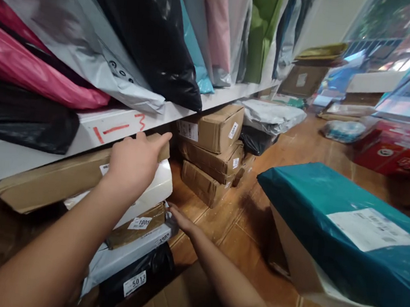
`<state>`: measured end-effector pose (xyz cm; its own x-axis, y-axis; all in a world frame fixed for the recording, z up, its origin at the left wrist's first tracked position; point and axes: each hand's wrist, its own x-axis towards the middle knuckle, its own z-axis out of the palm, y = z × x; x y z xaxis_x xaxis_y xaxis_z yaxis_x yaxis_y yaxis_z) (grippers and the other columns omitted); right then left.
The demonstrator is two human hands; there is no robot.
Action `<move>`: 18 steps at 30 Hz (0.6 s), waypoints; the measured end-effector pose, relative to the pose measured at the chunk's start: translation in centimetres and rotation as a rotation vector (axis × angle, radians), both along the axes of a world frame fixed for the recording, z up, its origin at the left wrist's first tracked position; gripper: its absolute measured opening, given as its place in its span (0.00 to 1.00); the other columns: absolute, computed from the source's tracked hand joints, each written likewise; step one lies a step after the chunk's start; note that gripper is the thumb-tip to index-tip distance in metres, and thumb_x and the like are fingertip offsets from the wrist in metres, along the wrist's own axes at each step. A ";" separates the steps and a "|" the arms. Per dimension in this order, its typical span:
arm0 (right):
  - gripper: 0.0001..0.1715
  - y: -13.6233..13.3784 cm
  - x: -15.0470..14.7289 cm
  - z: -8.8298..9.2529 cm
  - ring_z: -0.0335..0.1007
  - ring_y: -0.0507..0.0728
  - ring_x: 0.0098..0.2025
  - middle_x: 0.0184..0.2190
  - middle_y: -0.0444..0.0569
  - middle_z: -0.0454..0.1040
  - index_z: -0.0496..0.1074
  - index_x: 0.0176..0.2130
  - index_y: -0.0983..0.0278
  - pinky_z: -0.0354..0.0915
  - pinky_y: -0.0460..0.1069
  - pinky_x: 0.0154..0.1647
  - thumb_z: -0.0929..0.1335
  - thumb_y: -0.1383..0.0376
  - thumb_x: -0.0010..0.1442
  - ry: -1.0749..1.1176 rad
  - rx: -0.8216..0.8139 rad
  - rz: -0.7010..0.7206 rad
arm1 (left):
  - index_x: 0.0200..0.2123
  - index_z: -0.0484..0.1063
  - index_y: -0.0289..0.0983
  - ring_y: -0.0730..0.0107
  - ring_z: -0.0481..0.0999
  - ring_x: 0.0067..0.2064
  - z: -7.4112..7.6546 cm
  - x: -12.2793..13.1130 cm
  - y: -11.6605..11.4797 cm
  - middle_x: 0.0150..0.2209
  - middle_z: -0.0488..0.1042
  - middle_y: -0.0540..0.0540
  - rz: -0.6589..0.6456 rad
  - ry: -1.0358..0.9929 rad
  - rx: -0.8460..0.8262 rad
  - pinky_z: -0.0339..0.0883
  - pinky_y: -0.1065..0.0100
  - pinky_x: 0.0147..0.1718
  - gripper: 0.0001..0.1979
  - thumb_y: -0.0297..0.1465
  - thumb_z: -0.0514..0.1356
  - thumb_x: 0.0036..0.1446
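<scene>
My left hand (pixel 134 163) lies flat on top of a long brown cardboard parcel (pixel 51 181) that rests on a pile under the white shelf (pixel 93 129), fingertips at the parcel's right end. Below it lie a white parcel (pixel 157 187), a brown parcel labelled 1005 (pixel 138 227), a grey mailer (pixel 124 257) and a black bag labelled 5013 (pixel 137 276). My right hand (pixel 181 219) reaches low to the right edge of the pile, its fingers touching the corner of the grey mailer and holding nothing.
Pink, grey, black, blue and green mailer bags (pixel 147 35) stand on the shelf marked 1-3. Three stacked cardboard boxes (pixel 211 149) sit further along on the wooden floor. A teal parcel (pixel 346 232) lies on a box at my right. More parcels and a red box (pixel 396 146) lie beyond.
</scene>
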<state>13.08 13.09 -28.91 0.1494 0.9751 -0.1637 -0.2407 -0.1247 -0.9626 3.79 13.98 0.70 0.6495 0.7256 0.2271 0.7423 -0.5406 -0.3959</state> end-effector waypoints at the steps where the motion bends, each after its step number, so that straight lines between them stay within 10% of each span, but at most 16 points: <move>1: 0.36 0.3 0.2 0.2 0.61 0.64 0.56 0.50 0.49 0.72 0.71 0.46 0.63 0.51 0.60 0.60 0.63 0.41 0.48 0.020 0.020 0.006 | 0.62 0.49 0.42 0.48 0.75 0.36 -0.1 -0.4 0.0 0.41 0.70 0.33 0.002 0.002 0.025 0.66 0.60 0.30 0.30 0.39 0.51 0.58; 18: 0.30 1.4 -0.8 2.4 0.68 0.60 0.48 0.39 0.46 0.78 0.74 0.44 0.61 0.56 0.57 0.58 0.63 0.44 0.54 0.266 0.209 0.026 | 0.45 0.63 0.40 0.61 0.68 0.21 0.1 -5.6 -1.9 0.23 0.66 0.46 0.107 0.154 0.117 0.57 0.65 0.21 0.22 0.47 0.48 0.53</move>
<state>12.23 14.53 -26.52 0.1032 0.9946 0.0098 -0.4862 0.0590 -0.8719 -1.84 12.12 0.76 0.6039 0.7668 0.2173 0.7187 -0.4061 -0.5644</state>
